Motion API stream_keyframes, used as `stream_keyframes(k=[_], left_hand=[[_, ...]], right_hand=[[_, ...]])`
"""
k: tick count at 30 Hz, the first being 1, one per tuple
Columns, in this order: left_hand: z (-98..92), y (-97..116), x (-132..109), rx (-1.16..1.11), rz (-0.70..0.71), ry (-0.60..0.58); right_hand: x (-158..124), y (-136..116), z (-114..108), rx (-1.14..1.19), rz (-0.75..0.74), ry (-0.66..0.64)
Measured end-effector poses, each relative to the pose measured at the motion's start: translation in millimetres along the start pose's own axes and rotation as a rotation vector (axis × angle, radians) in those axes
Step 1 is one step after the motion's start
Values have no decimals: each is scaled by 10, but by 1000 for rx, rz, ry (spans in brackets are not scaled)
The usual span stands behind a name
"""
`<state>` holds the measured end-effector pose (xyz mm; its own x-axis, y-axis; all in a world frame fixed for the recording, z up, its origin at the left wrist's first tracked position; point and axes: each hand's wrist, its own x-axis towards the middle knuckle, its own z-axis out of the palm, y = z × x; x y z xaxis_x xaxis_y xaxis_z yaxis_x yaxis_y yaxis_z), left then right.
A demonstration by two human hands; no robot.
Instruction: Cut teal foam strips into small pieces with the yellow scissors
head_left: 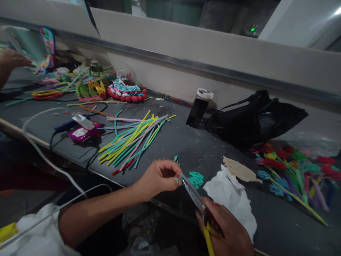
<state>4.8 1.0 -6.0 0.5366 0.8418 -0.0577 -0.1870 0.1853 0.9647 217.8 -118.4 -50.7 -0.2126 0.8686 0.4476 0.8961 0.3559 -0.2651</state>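
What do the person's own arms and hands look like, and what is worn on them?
The left hand is ungloved; its forearm is bare below a loose white fabric sleeve. A small pale-green spot shows near the thumb's tip; I cannot tell what it is. The right hand is also ungloved; no sleeve shows there.

On the worktop (pixel 173 142), chenille stems (pixel 135 138) lie left of centre, with a corded tool (pixel 66 125) further left and a beaded ornament (pixel 126 90) behind. Cut pieces (pixel 196 180) lie just beyond the scissors (pixel 195 195), left of a cloth (pixel 230 199). A bottle (pixel 201 98) stands before the partition (pixel 170 71), left of a bag (pixel 255 119); artificial flowers (pixel 298 167) lie far right.
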Motion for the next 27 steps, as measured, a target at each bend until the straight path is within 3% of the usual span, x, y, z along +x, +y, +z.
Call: stream_keyframes(k=[9,15,18,22,27], left_hand=[[-3,12,-1,14,-9,3],[-4,13,-3,12,-3,-6],[-13,-12,6,10,36,-19],[-12,-55,20,33,133,-65],[18,-104,-2,168,228,-172]], right_hand=[[-72,55,60,-31,-66,80],[-63,68,41,-10,-95,49],[1,25,1,32,-3,8],[89,-59,-27,128,169,71],[232,-238,-86,568,526,9]])
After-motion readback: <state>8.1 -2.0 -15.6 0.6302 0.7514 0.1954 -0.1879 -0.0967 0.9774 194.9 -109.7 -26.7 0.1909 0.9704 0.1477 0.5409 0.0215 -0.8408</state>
